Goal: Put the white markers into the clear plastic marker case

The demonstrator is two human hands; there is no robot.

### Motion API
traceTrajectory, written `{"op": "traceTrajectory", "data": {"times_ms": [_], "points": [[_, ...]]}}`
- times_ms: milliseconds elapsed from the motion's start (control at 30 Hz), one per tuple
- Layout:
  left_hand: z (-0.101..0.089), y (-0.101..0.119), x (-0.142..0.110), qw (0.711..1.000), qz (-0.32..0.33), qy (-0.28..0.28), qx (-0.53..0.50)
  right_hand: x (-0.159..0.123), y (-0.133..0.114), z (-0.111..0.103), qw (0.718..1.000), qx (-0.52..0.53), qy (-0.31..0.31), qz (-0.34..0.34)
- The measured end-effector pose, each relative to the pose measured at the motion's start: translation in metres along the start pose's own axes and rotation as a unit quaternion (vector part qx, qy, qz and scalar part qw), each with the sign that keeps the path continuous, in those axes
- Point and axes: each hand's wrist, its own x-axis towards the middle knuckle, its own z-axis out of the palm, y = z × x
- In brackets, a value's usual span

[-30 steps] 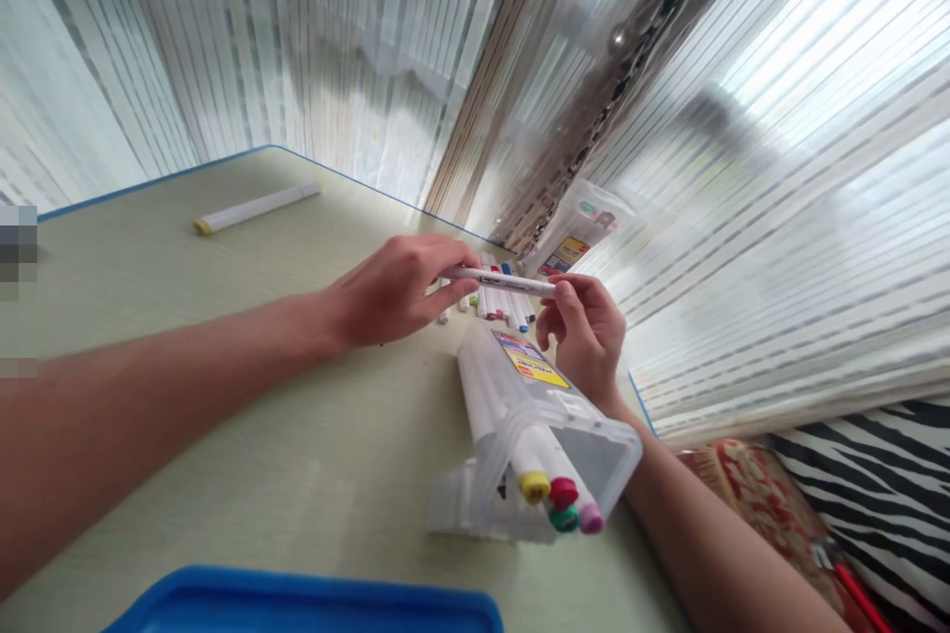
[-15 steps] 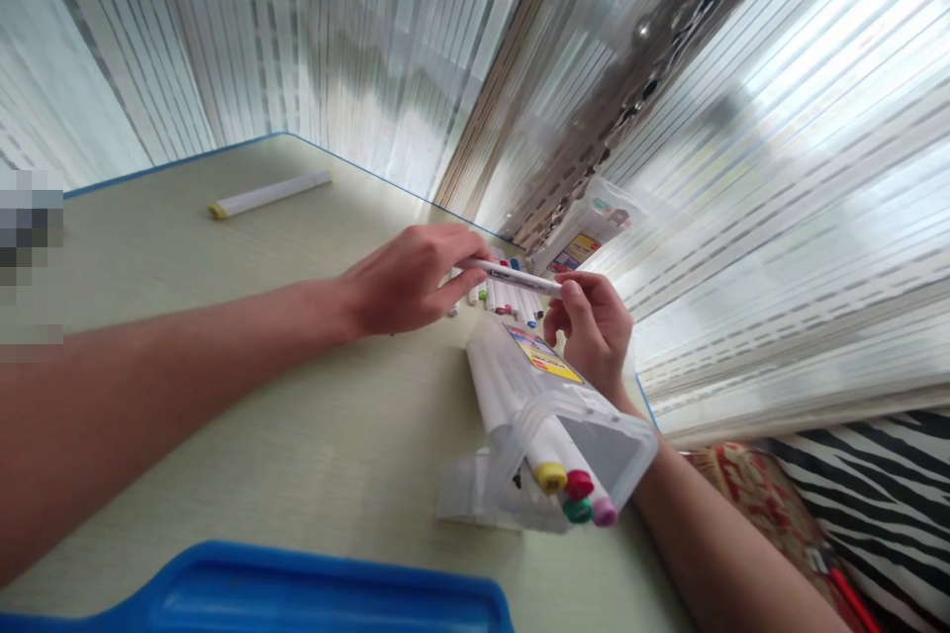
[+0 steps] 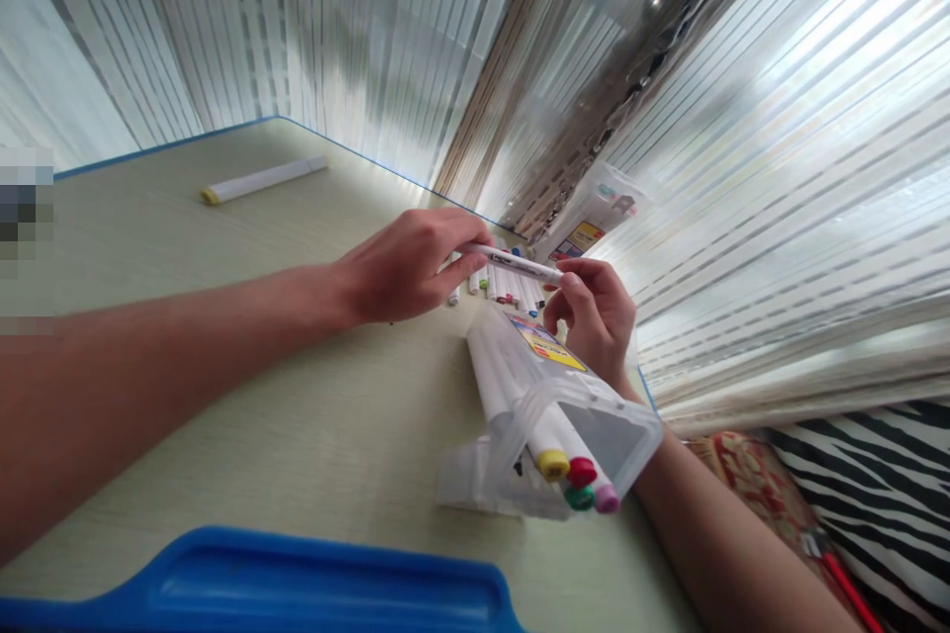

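A white marker (image 3: 520, 263) is held level between my two hands. My left hand (image 3: 423, 264) pinches one end, and my right hand (image 3: 596, 315) grips the other with thumb and fingers. Beneath and behind it, several white markers (image 3: 506, 285) with coloured ends lie side by side on the table. Nearer to me, a clear plastic marker case (image 3: 490, 346) lies with its mouth towards me. Inside it are several markers with yellow, red, green and pink ends (image 3: 581, 471). The right forearm passes behind the case.
A yellow-ended marker (image 3: 263, 180) lies at the far left of the table (image 3: 312, 445). Another clear case (image 3: 590, 218) stands at the back by the striped curtain (image 3: 356, 40). A blue tray (image 3: 327, 579) is at the front edge. Zebra-striped fabric (image 3: 876, 495) is at the right.
Both hands keep the same hold on the marker. The whole view has shifted slightly, with the table and its things a little higher in the picture.
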Motion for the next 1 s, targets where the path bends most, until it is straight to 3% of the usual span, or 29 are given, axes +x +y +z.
{"op": "traceTrajectory", "data": {"times_ms": [733, 1000], "points": [[-0.0025, 0.0067, -0.0001, 0.999, -0.023, -0.044, 0.017, 0.0015, 0.0009, -0.0017, 1.000, -0.007, 0.007, -0.018], [-0.0004, 0.0040, -0.0016, 1.000, -0.005, -0.030, 0.003, 0.0029, 0.0025, -0.0013, 0.999, -0.023, 0.010, -0.029]]}}
